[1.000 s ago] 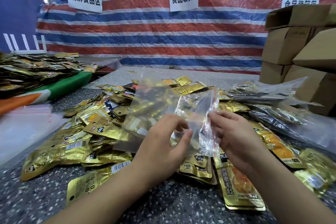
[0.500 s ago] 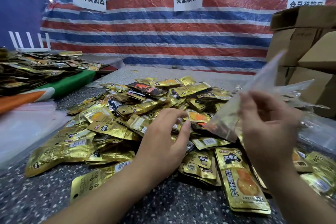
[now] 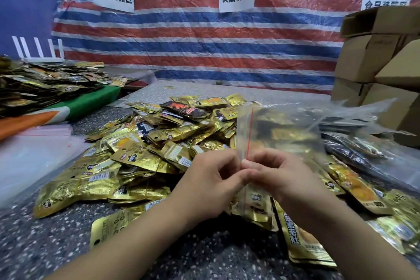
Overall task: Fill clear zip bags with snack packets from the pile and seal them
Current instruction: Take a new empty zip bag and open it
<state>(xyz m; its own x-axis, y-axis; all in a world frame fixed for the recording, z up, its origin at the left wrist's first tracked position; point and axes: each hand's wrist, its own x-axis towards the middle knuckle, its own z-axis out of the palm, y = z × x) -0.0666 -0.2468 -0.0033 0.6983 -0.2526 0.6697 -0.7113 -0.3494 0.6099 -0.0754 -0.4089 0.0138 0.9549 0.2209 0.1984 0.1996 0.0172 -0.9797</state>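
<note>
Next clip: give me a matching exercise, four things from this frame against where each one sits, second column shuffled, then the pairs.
Things
1. clear zip bag
2. stack of cardboard boxes
3. pile of gold snack packets
4. stack of empty clear bags

Places
A. far right, against the striped tarp
B. left edge of the table
C. pinched at its red zip line by the left hand and right hand
D. spread over the middle of the speckled table

Pairs: 1-C, 2-A, 3-D, 4-B
</note>
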